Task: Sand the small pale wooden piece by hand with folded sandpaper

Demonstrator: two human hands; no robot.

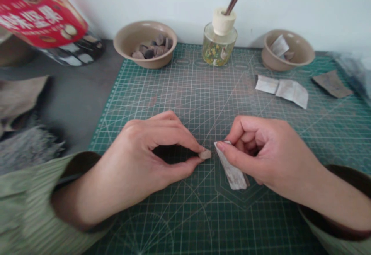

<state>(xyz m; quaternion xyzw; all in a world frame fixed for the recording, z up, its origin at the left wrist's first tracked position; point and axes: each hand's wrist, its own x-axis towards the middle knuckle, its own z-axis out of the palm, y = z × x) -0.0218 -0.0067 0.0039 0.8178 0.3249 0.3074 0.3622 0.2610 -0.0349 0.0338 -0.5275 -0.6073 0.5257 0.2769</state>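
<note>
My left hand (150,158) pinches a small pale stone-like piece (205,154) between thumb and forefinger, just above the green cutting mat (185,92). My right hand (261,154) holds a folded strip of worn sandpaper (233,168) between thumb and fingers, its upper end almost touching the small piece. Both hands hover over the mat's near middle, a few centimetres apart.
A tan bowl (124,42) with several dark stones stands at the back left. A reed diffuser bottle (219,40) is at the back centre, another tan bowl (304,52) with scraps to its right. Sandpaper pieces (282,89) and a brown scrap (332,84) lie at right. A red package (37,11) is at far left.
</note>
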